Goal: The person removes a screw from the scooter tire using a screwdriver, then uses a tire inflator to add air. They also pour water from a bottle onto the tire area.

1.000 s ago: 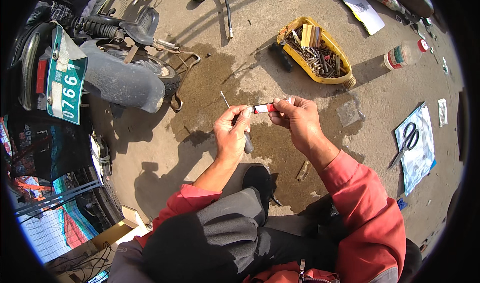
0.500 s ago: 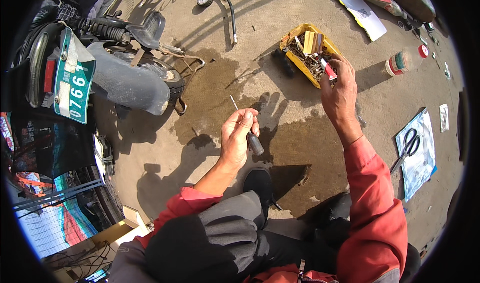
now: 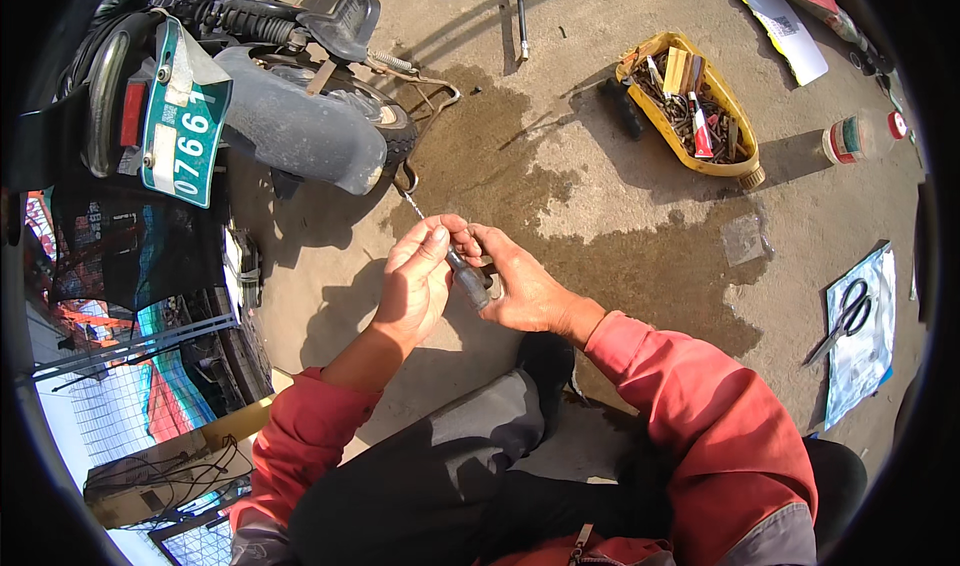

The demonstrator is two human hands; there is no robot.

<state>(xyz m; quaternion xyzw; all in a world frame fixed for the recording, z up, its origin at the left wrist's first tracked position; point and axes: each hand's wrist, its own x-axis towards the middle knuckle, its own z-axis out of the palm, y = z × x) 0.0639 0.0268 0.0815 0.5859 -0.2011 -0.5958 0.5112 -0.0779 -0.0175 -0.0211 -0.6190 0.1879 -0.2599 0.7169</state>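
Both of my hands are closed on a hand tool (image 3: pixel 467 275) with a dark grey handle and a thin silver shaft that points up-left. My left hand (image 3: pixel 414 283) pinches it near the top of the handle, and my right hand (image 3: pixel 521 291) is wrapped beside it at the lower part, partly hiding it. Ahead to the right, a red-and-white tube (image 3: pixel 701 132) lies among small metal parts in a yellow cut-open jug (image 3: pixel 739 166).
A scooter's rear wheel and mudguard (image 3: pixel 300 126) stand at upper left. A gauge with hose (image 3: pixel 520 26), a plastic bottle (image 3: pixel 850 141), scissors (image 3: pixel 852 311) on a plastic packet and a printed sheet (image 3: pixel 775 26) lie around. A wet patch (image 3: pixel 640 276) darkens the concrete.
My right hand has put the red-and-white tube into the yellow jug and come back to the tool. My left hand, holding the tool, has shifted left.
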